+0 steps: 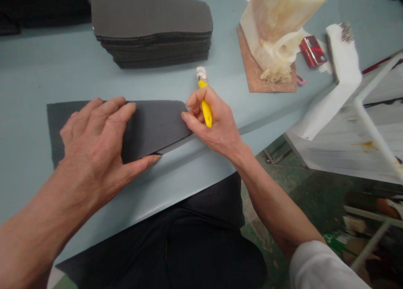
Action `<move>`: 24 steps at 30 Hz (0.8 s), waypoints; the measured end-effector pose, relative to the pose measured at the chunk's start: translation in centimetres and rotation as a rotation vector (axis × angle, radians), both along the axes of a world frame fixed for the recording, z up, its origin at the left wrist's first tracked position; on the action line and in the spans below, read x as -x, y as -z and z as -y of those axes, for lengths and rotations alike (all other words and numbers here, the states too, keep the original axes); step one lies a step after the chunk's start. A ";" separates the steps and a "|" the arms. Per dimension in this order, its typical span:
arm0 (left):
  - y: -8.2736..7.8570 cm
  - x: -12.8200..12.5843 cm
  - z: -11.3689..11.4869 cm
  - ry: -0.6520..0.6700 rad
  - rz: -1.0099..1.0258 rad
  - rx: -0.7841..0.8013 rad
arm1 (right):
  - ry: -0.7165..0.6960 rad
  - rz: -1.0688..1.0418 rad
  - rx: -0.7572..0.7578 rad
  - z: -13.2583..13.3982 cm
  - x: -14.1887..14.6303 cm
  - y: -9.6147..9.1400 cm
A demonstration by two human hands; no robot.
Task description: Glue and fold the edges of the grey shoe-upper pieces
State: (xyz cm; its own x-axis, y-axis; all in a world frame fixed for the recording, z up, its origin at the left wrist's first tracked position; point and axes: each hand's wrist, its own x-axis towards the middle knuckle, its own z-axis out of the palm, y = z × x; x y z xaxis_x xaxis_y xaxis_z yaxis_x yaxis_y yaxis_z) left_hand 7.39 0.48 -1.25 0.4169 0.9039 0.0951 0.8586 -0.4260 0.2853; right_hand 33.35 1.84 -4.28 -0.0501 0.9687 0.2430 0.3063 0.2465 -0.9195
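Observation:
A dark grey sheet piece (pixel 154 123), tapering to a rounded right end, lies flat on the light blue tabletop (pixel 163 85). My left hand (pixel 94 137) rests over its left part, fingers stretched out and the thumb along the near edge. At the right end, my right hand (pixel 218 119) is closed around a brush (pixel 206 112) with a yellow handle. The brush's whitish tip points away from me. My right thumb and fingertip meet at the sheet's rounded end; whether they pinch it is hard to see.
Behind lies a stack of similar dark pieces (pixel 154 16). To the right, a stained plastic jug (pixel 277 16) with dried glue stands on a brown board (pixel 252 79). Beyond are a small red box (pixel 313 51) and a bent white piece (pixel 343 70). Black material (pixel 47 5) sits far left.

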 end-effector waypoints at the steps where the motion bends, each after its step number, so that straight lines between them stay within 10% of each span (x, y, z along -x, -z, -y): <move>1: 0.1 0.0 0.0 0.003 0.005 -0.004 | 0.003 0.004 -0.002 0.0 0.0 0.0; 24: 1.0 0.8 0.6 0.032 -0.117 -0.103 | 0.082 -0.153 -0.125 3.0 -0.8 -3.3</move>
State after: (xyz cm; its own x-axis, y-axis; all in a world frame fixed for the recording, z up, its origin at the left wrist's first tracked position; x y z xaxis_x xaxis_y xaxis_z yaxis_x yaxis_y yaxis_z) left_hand 6.55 -0.10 -2.20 0.4589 0.8780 0.1360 0.8689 -0.4755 0.1376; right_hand 34.12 -1.16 -0.99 0.0745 0.9298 0.3605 0.1894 0.3418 -0.9205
